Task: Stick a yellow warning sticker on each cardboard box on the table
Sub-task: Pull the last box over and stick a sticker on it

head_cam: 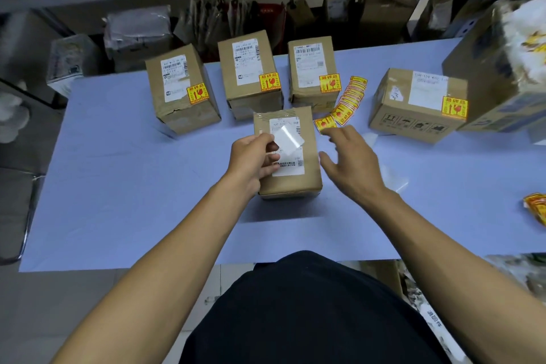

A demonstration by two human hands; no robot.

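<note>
Worktop — pale blue surface, carrying five cardboard boxes.

Back row, three upright boxes: left box, middle box, right box. Each bears a white shipping label and a yellow warning sticker at the label's lower right corner.

Far right: a wider box, likewise labelled, yellow sticker on its top near the right edge.

Near centre: the front box, white label on top, no yellow sticker visible on it.

Sticker strip — a run of yellow stickers lying on the worktop between the right back box and the wider box, its near end just beside the front box.

Left hand: fingers curled, pinching a pale backing slip over the front box.

Right hand: fingers spread and relaxed, holding nothing, just short of the strip's near end.

Right edge: more yellow stickers, partly out of view.
</note>
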